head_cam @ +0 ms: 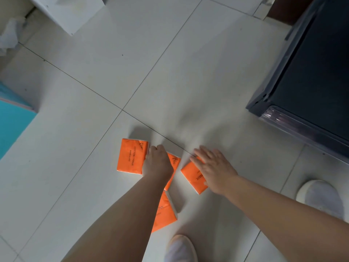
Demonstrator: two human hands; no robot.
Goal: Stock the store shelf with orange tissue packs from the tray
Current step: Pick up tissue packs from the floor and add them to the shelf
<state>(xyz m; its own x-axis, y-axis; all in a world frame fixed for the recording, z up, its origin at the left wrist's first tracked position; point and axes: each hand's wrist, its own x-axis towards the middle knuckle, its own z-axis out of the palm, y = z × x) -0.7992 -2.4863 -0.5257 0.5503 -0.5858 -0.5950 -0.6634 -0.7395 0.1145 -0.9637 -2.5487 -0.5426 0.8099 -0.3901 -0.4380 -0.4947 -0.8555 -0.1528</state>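
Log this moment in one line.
packs: four on floor | left hand: on middle pack, grip unclear | right hand: flat on right pack

Pale floor tiles [170, 63] with dark grout lines; white cabinet corner [71, 14] top left, teal panel [13, 125] at left.

The left forearm [122, 205] reaches straight down to the left hand [157, 162], knuckles up, fingers curled under. Just to its right, the right hand [214, 167] lies palm-down, fingers straight and slightly spread.
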